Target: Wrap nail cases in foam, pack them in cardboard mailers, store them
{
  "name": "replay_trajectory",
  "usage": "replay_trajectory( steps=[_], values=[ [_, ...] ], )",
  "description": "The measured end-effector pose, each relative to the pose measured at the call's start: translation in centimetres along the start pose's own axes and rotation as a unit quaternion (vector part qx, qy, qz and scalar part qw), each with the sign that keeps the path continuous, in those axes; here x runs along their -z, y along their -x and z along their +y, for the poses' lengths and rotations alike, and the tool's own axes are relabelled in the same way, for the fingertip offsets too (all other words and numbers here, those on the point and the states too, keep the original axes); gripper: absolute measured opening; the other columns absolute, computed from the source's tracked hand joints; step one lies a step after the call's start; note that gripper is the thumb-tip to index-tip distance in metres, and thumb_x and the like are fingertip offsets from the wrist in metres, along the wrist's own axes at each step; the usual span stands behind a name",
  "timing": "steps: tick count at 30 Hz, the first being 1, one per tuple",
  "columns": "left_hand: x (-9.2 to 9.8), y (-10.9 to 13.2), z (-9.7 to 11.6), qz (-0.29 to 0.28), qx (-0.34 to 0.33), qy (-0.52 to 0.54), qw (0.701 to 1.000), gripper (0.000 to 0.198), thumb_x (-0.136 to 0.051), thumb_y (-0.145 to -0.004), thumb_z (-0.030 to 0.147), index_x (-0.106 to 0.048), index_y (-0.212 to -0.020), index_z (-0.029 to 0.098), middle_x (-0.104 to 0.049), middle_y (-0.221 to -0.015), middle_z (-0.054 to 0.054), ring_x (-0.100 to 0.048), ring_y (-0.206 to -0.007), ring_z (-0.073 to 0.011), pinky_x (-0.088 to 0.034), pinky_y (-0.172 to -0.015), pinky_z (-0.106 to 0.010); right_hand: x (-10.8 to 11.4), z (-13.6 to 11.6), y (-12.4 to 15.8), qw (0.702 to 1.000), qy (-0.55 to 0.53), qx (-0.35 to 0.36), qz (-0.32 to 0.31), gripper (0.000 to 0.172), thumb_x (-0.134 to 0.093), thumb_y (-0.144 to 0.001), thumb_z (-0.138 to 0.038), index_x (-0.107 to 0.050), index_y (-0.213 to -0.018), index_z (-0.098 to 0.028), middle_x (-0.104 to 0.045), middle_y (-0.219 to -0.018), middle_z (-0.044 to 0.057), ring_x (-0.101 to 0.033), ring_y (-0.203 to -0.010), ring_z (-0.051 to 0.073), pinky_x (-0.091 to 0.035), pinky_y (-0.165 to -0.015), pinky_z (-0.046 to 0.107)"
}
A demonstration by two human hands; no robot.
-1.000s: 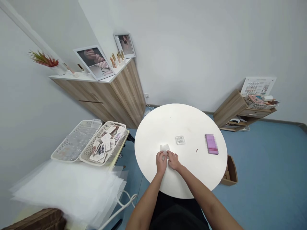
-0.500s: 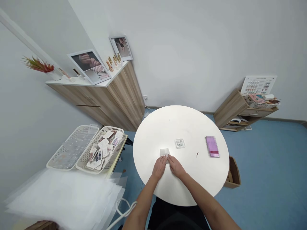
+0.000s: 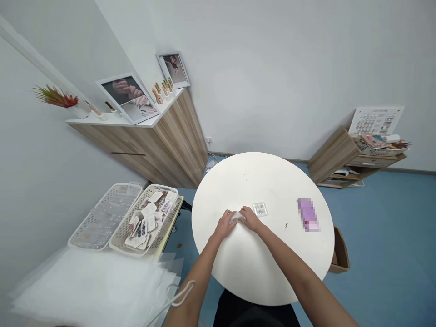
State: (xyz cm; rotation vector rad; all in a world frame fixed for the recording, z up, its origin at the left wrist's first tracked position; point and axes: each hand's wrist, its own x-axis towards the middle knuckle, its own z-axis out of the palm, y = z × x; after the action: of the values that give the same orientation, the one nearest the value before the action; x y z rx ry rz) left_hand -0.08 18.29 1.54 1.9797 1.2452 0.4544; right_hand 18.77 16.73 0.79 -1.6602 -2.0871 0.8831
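Right at the bottom of the view, both forearms reach in, and the left hand [image 3: 225, 225] and right hand [image 3: 250, 219] meet over a small white piece of soft material [image 3: 235, 218], holding it between them from either side. Their fingers cover most of it, so its shape and exact material are hard to make out. The hands rest on the round white desk [image 3: 259, 177], just beside a small transparent plastic case [image 3: 260, 209] whose markings are too small to read. Farther right on the desk lies a pink package [image 3: 308, 214], too blurred for any label to show.

At the lower left, a white mesh basket [image 3: 173, 204] holds a jumble of printed cards, next to a second basket [image 3: 104, 215] of transparent trays. Filmy plastic sheets [image 3: 85, 290] run off the bottom-left corner. A cardboard box [image 3: 341, 250] is partly hidden behind the desk's right edge. Farther off, at the upper left, a wooden cabinet [image 3: 173, 145] carries framed photos of hands [image 3: 127, 98], while a low wooden shelf [image 3: 332, 156] stands at the far right.
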Motion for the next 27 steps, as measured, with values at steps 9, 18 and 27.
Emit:
replay_trajectory(
  steps=[9,18,27],
  values=[
    [-3.9,0.3,-1.4,0.080,0.002,-0.185,0.980,0.064,-0.041,-0.089,0.022,-0.024,-0.150,0.015,-0.025,-0.157,-0.016,-0.021,-0.146,-0.0301,-0.019,-0.115,-0.056,-0.7,2.0,-5.6,0.988,-0.094,-0.120,-0.025,0.030,-0.064,-0.080,-0.025,-0.070,-0.109,-0.020,-0.064,-0.107,0.008,-0.061,-0.094,0.021,-0.047,-0.088,0.034],
    [-6.9,5.0,-1.1,0.077,-0.060,-0.269,0.958,0.072,-0.036,-0.089,0.014,-0.006,-0.155,0.019,-0.019,-0.159,-0.011,-0.017,-0.147,-0.0281,-0.022,-0.116,-0.055,-1.7,2.3,-6.0,0.984,-0.086,-0.156,0.027,0.026,-0.063,-0.080,-0.026,-0.068,-0.105,-0.021,-0.060,-0.106,0.006,-0.062,-0.087,0.019,-0.051,-0.082,0.033],
    [-6.3,3.3,-2.0,0.060,-0.064,-0.279,0.956,0.066,-0.037,-0.091,0.020,-0.015,-0.154,0.020,-0.022,-0.159,-0.011,-0.017,-0.147,-0.0285,-0.012,-0.117,-0.058,-3.8,0.0,-1.3,0.992,0.072,0.009,0.099,0.044,-0.039,-0.089,-0.010,-0.054,-0.130,-0.017,-0.050,-0.137,0.014,-0.045,-0.127,0.025,-0.042,-0.104,0.043]
  ],
)
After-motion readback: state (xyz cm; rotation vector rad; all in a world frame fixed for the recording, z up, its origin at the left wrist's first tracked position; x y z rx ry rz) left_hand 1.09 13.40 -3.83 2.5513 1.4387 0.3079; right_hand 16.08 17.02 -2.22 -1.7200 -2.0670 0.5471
